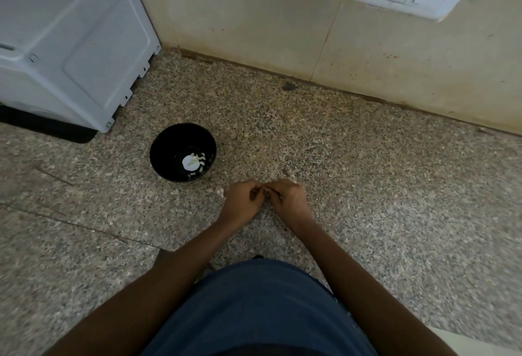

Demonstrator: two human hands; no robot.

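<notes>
Peeling, we judge: our left hand (242, 201) and right hand (288, 199) jointly pinch a small pale piece (264, 187) above the table (367, 186), right of the black bowl (169, 144), where it next goes.

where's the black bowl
In the head view, the black bowl sits on the speckled counter left of centre, just beyond and left of the left hand, near the corner of the white appliance.
</notes>
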